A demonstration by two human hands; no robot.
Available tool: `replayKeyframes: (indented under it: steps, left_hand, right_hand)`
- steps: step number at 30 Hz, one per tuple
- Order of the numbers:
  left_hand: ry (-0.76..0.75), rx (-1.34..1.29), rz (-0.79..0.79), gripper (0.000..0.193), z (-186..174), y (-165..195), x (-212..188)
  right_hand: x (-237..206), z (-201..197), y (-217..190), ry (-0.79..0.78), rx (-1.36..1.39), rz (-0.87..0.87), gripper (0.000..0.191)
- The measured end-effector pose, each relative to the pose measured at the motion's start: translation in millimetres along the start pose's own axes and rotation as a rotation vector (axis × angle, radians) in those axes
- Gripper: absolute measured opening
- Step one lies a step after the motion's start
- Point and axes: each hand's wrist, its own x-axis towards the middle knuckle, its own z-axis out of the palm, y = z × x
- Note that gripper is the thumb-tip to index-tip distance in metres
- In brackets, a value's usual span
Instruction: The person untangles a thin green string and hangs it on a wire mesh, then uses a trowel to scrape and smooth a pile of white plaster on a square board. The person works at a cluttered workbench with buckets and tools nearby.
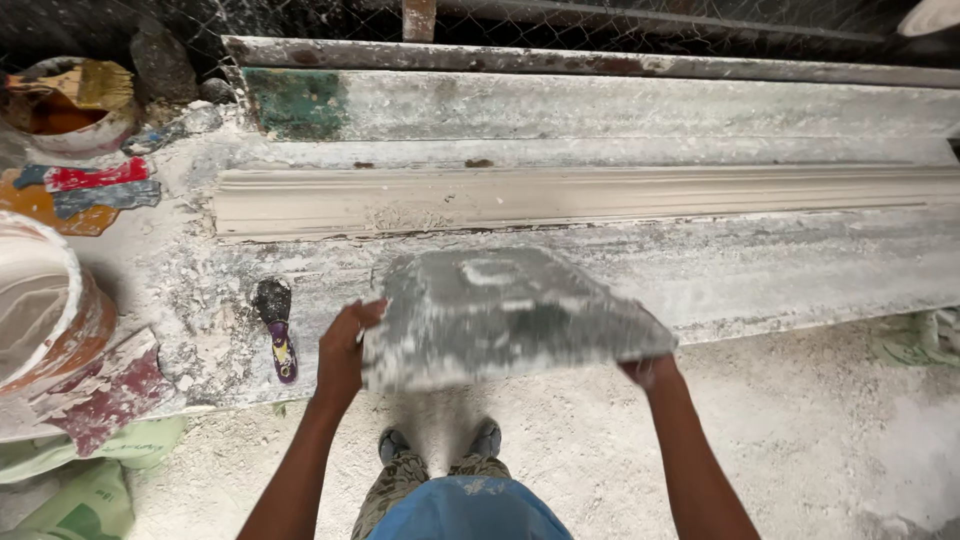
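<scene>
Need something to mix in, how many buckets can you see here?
2: a white bucket at the left edge, and a paint-stained bucket in the top-left corner. Others may sit outside the picture.

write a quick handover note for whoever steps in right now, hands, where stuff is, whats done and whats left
Left hand: grips the left edge of a plaster-caked flat board.
Right hand: holds the board's right edge, mostly hidden under it.
Board: held off the bench, tilted, blurred; dust seems to fall from it toward the floor.
Moulding strip: lies lengthwise on the workbench, shaped, untouched by either hand.
Putty knife: lies on the bench left of the left hand.
Buckets: at the bench's left end.
Done: strip is formed.
Left: board not yet set down.
</scene>
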Motion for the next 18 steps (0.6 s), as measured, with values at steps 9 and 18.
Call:
replayKeyframes:
  steps: [9,18]
  left_hand:
    - [-0.131,0.191,0.056,0.036,-2,-22,-74]
    - [-0.106,-0.967,-1.525,0.059,-8,35,-110]
  right_hand:
    - [-81,1,80,0.044,0.478,0.599,0.059]
    - [-71,-3,76,-0.074,0.341,0.462,0.057]
